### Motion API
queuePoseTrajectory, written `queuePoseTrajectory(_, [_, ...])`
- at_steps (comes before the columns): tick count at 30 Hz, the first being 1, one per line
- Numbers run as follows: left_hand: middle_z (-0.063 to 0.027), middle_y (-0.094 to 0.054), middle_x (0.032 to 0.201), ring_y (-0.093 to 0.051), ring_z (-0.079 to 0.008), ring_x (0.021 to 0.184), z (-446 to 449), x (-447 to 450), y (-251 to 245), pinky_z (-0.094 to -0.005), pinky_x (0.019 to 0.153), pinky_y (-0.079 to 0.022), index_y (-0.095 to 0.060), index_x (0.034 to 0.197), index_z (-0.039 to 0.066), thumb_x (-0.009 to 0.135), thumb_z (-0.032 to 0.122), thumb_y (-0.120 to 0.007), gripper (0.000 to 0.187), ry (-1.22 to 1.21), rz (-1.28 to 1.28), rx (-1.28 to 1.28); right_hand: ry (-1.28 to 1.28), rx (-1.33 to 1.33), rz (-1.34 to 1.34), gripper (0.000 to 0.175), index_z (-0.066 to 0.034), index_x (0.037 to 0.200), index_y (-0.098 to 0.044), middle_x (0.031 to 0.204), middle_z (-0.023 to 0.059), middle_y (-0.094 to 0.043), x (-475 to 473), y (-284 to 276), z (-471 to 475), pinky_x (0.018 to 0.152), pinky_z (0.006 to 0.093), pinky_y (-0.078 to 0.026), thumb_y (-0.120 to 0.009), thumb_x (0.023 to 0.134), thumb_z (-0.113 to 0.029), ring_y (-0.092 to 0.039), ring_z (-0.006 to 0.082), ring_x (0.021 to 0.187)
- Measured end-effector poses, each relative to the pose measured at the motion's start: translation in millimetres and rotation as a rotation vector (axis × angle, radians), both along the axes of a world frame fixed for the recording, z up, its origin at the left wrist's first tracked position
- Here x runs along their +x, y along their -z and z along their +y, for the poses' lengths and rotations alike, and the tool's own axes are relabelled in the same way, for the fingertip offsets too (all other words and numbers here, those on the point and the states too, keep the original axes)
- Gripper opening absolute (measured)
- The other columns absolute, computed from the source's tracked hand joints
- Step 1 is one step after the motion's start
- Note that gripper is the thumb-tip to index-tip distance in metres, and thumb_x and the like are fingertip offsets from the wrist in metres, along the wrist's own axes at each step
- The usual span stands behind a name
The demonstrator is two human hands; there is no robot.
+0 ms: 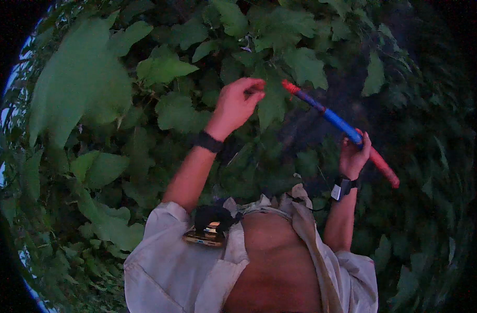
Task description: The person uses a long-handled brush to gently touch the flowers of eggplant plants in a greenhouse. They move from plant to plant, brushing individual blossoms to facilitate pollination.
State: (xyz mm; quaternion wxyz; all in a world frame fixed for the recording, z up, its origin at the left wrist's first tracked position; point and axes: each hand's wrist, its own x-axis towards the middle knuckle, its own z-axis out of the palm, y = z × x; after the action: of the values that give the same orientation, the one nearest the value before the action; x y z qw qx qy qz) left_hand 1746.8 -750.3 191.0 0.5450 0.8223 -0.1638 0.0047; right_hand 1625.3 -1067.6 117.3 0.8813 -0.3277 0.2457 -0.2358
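My left hand (238,103) is raised over broad green leaves, its thumb and forefinger bent towards each other with a small gap between the tips. I see nothing held in it. A slim rod (342,122), blue in the middle and red at both ends, is gripped near its middle by my right hand (355,154). It slants from upper left to lower right, and its upper red end looks rough or frayed. That end lies a little to the right of my left fingertips, not touching them. Dark bands are on both wrists, the right one with a small white device.
Dense leafy plants surround me, with a large blurred leaf (82,78) close by at upper left. Dark ground or shade (312,129) shows between the leaves under the rod. A phone-like device (204,236) with a black mount sits on my open light shirt (164,270).
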Motion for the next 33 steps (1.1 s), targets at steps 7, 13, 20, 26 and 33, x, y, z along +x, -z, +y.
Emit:
queuePoseTrajectory(7, [-0.0141,-0.059,0.122,-0.058,-0.0321,0.110,-25.0,46.2,3.1,-0.0387,0.089,-0.049,-0.058,0.122,0.005,0.077,0.017,-0.072,0.049,0.043,-0.182,0.606,-0.081,0.092,-0.017,0.026,-0.0037,0.098,-0.061,0.091,0.0100,-0.064,-2.5,8.8,-3.2,0.064,0.0315,-0.049,-0.058,0.090,-0.029,-0.059,0.0191,0.078])
queuePoseTrajectory(13, [-0.0139,-0.063,0.117,-0.059,-0.0331,0.109,-12.5,53.2,9.2,-0.0391,0.091,-0.047,-0.060,0.119,0.007,0.084,0.037,-0.068,0.047,-0.147,0.257,0.493,-0.095,0.069,-0.001,0.029,-0.0021,0.100,-0.061,0.091,0.0092,-0.064,-2.4,17.4,-5.6,0.064,0.0314,-0.049,-0.057,0.091,-0.029,-0.059,0.0195,0.078])
queuePoseTrajectory(20, [-0.0061,-0.069,0.097,-0.064,-0.0177,0.091,3.1,41.7,-13.1,-0.0297,0.082,-0.047,-0.065,0.110,0.011,0.087,0.053,-0.059,0.048,-0.057,0.438,0.415,-0.208,0.019,0.032,0.029,-0.0022,0.101,-0.061,0.094,0.0088,-0.063,1.7,10.4,1.8,0.066,0.0320,-0.049,-0.056,0.092,-0.029,-0.059,0.0197,0.079])
queuePoseTrajectory(26, [-0.0083,-0.058,0.125,-0.059,-0.0296,0.109,-8.2,-2.4,-12.4,-0.0347,0.092,-0.046,-0.047,0.135,0.028,0.099,0.037,-0.040,0.038,0.216,0.124,0.901,-0.206,0.022,0.013,0.025,-0.0045,0.101,-0.061,0.094,0.0090,-0.064,-10.6,22.4,-4.3,0.067,0.0330,-0.049,-0.058,0.091,-0.028,-0.059,0.0201,0.081])
queuePoseTrajectory(33, [-0.0050,-0.055,0.130,-0.058,-0.0261,0.109,1.4,-15.7,27.4,-0.0336,0.092,-0.046,-0.045,0.138,0.024,0.100,0.030,-0.038,0.039,0.242,0.200,0.767,-0.195,-0.036,0.048,0.028,-0.0015,0.102,-0.061,0.094,0.0096,-0.064,-26.0,37.0,-0.6,0.063,0.0341,-0.050,-0.057,0.092,-0.027,-0.060,0.0197,0.076])
